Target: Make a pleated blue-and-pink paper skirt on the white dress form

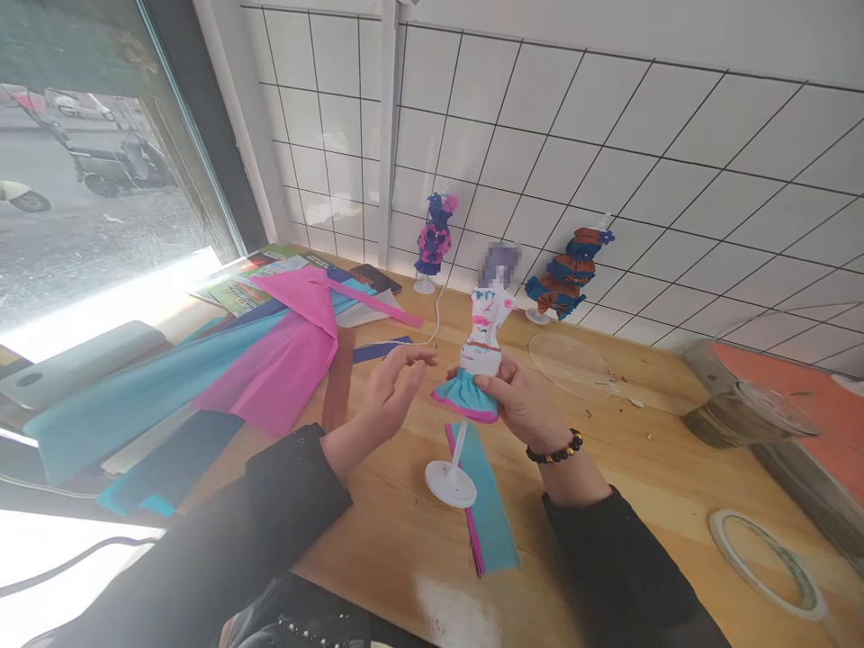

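My right hand (523,403) grips a small white doll mannequin (484,333) at its waist, tilted above the wooden table (648,468). The doll wears a teal paper skirt with a pink hem (465,399) and stands on a white rod with a round base (450,483). My left hand (391,389) hovers just left of the skirt, fingers partly curled and apart, holding nothing that I can see. A teal and pink paper strip (490,513) lies on the table under the doll.
Pink (290,355) and teal paper sheets (141,396) pile up at the left by the window. Two dressed dolls, one (434,241) and another (565,273), stand by the tiled wall. A clear plastic lid (573,360), a tape ring (766,562) and a round tin (742,409) lie to the right.
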Available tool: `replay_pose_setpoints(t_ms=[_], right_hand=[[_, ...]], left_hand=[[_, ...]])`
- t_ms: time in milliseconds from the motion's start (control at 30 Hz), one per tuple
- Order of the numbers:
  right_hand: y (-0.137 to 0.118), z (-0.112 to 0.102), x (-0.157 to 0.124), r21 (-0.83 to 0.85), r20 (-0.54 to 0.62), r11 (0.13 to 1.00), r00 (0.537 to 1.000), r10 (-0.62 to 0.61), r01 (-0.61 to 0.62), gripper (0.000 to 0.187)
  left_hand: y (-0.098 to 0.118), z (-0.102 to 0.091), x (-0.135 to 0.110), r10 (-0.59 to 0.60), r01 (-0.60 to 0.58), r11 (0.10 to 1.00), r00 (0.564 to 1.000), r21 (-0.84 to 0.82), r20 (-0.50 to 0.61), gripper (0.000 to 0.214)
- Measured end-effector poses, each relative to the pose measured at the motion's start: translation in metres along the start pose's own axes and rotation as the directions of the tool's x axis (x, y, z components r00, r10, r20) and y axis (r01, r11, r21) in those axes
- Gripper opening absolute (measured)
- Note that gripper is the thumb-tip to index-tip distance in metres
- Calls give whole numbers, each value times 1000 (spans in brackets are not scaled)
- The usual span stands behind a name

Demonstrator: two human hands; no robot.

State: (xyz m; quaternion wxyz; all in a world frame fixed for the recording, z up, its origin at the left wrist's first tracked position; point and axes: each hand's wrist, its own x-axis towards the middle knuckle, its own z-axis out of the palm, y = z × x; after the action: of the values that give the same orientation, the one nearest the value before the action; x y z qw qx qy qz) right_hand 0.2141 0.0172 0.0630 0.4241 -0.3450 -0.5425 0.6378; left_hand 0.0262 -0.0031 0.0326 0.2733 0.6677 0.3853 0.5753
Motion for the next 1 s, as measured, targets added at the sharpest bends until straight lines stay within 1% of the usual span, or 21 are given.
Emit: replay_pose_setpoints(t_ms=[100,167,200,333,400,467,533,600,700,800,900,1000], right_hand=[[0,1,-1,-14,17,997,997,72,-71,43],[-1,1,-2,24,-2,995,995,101,-101,41],[-2,0,-2,69,-20,992,994,107,-105,37],[-2,-4,2,294,-103,950,984,143,-107,23],[0,-5,4,369,-113,918,974,198,-144,20],[4,-4,7,401,-105,892,957,269,-207,16],[8,-3,8,394,-107,882,940,324,-259,14],[14,-1,9,366,-120,886,930,348,-284,14],[22,1,10,323,-145,902,927,346,-286,17],[27,3,10,265,-157,921,930,333,-285,18],[27,4,10,229,-162,930,931,327,-287,18],[25,6,9,234,-158,930,933,323,-282,20]], left_hand=[[1,1,2,-95,103,991,991,-88,89,29],[-1,2,3,-129,141,982,987,-127,99,30],[-2,3,3,-134,145,981,987,-132,87,30],[-6,3,2,-91,93,993,996,-69,21,28],[-5,4,2,-61,61,998,998,-13,-4,26],[-4,5,2,-36,37,998,999,50,-17,24],[-5,6,2,-11,14,994,1000,112,-25,26],[-7,9,2,21,-16,988,999,156,-28,28],[-13,11,2,73,-64,978,997,199,-39,27],[-15,12,2,111,-99,970,993,221,-38,19],[-15,11,3,156,-144,967,987,211,-39,9],[-15,11,3,189,-174,964,980,204,-60,10]])
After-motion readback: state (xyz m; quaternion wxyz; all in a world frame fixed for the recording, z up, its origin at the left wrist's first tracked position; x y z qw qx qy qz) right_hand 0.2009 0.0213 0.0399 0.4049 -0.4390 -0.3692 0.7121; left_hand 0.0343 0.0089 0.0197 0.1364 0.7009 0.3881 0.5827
